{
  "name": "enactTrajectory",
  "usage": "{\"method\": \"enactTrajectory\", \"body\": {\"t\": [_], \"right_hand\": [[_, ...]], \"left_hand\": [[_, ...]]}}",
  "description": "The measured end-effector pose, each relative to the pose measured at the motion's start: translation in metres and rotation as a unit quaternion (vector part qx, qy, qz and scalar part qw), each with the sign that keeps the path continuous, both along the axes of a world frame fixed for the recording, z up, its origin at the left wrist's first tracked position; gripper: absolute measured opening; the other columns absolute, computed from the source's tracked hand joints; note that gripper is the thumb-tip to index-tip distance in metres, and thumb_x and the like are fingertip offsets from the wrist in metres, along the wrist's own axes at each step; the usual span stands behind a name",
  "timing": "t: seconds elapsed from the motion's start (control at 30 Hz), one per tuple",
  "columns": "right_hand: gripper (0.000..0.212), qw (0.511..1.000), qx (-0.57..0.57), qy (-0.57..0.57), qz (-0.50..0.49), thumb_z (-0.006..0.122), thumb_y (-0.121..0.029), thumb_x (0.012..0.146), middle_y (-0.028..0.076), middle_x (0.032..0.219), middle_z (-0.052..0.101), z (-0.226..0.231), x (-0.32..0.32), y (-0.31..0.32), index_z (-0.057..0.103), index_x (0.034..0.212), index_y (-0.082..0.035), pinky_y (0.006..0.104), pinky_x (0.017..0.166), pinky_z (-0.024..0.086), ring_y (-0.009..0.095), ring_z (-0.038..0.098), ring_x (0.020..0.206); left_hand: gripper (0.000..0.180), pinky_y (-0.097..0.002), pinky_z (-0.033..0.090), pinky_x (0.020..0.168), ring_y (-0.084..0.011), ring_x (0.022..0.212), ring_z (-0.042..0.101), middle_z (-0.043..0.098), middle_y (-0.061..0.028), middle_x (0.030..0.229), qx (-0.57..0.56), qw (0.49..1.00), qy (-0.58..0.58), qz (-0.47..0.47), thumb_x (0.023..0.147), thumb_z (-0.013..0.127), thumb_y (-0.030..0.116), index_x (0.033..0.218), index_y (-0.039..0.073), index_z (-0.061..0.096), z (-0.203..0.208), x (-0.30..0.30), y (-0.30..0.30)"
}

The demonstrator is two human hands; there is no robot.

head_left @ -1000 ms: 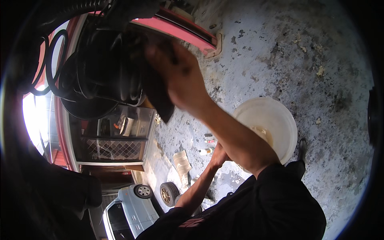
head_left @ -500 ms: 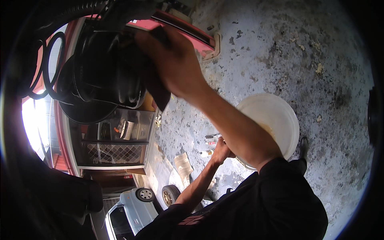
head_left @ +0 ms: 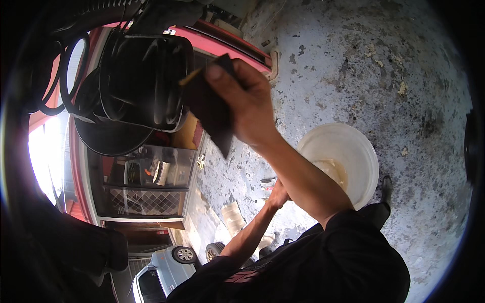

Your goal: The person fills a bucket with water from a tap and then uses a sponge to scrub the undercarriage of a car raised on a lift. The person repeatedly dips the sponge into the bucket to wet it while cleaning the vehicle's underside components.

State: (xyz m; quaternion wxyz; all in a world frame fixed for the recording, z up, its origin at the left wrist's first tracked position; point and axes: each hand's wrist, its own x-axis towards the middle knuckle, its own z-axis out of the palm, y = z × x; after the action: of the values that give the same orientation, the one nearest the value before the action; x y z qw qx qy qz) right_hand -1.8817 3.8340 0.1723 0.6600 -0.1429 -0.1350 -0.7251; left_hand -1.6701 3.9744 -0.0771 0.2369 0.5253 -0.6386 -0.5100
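Over blotched floor [head_left: 419, 166], a sheet [head_left: 208, 108] is pinched by the right hand [head_left: 250, 103] near the black part [head_left: 151, 76] at left, while the left hand's [head_left: 278, 195] grip and work done or left cannot be told.

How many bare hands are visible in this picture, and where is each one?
2. The right hand is near the upper centre, holding a thin dark sheet. The left hand is lower, left of the white bucket in the view, partly hidden behind the right forearm.
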Motion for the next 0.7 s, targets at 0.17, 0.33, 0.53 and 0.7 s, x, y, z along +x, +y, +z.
{"method": "enactTrajectory", "body": {"t": [0.17,0.33,0.53,0.7], "right_hand": [[0.023,0.986,0.004,0.094,-0.14,0.065,-0.022,0.091,0.002,0.079,0.065,0.004,0.016,-0.021,0.064,0.095,0.0,0.0221,0.059,0.048,0.005,0.057,0.069],[0.022,0.985,0.017,0.078,-0.154,0.062,-0.021,0.092,0.002,0.079,0.065,0.01,0.032,-0.002,0.064,0.096,0.0,0.0227,0.061,0.047,0.005,0.056,0.069],[0.019,0.988,-0.013,0.099,-0.115,0.063,-0.019,0.092,0.002,0.079,0.065,0.009,0.002,-0.019,0.065,0.096,0.0,0.0234,0.062,0.047,0.006,0.056,0.07],[0.021,0.975,-0.003,0.126,-0.185,0.062,-0.02,0.092,0.003,0.081,0.067,0.011,0.02,-0.003,0.065,0.099,0.0,0.0251,0.064,0.048,0.007,0.057,0.071]], "left_hand": [[0.048,-0.0381,0.05,0.083,-0.0249,0.103,0.058,0.061,-0.0178,0.112,-0.032,0.999,-0.041,-0.01,0.088,0.056,0.036,0.115,-0.004,0.058,0.014,-0.014,-0.01],[0.054,-0.0381,0.051,0.083,-0.0255,0.103,0.059,0.061,-0.0178,0.112,0.036,0.996,-0.077,-0.005,0.09,0.056,0.041,0.118,-0.005,0.055,0.001,0.02,0.0],[0.058,-0.0392,0.047,0.091,-0.0273,0.114,0.053,0.056,-0.02,0.122,0.238,0.964,-0.054,0.102,0.089,0.056,0.042,0.124,-0.004,0.051,0.041,-0.03,-0.025],[0.058,-0.0369,0.053,0.077,-0.0285,0.099,0.062,0.063,-0.0161,0.107,-0.085,0.994,-0.067,-0.034,0.086,0.057,0.042,0.12,-0.005,0.051,0.017,0.004,-0.018]]}}
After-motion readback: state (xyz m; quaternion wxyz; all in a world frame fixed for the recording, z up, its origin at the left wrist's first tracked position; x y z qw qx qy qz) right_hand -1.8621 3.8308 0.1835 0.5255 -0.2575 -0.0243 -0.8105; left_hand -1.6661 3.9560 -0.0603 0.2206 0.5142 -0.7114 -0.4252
